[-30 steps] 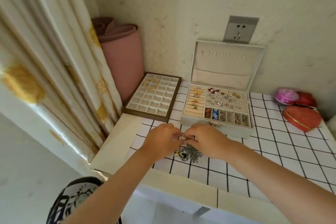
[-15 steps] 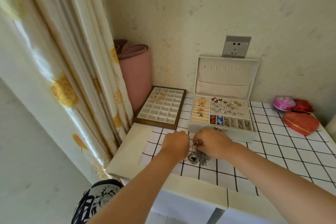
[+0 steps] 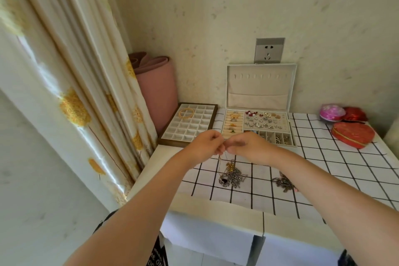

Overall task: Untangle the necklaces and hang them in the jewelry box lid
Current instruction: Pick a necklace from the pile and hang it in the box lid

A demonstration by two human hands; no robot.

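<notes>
Left hand (image 3: 206,147) and right hand (image 3: 250,147) fingers (image 3: 219,144) pinch a thin metal chain (image 3: 222,158). It hangs vertical into the silver-and-gold tangled necklace heap (image 3: 232,176) on the tabletop (image 3: 323,168). The cream jewelry box lid (image 3: 261,88) stands behind, nearer the right hand.

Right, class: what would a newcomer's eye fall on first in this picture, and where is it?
Most likely the left hand and right hand meeting mid-frame, pinching a thin chain that rises from the tangle of necklaces on the checked cloth. Next, the jewelry box lid standing open against the wall, its hooks bare, and the red heart-shaped box at the far right.
</notes>
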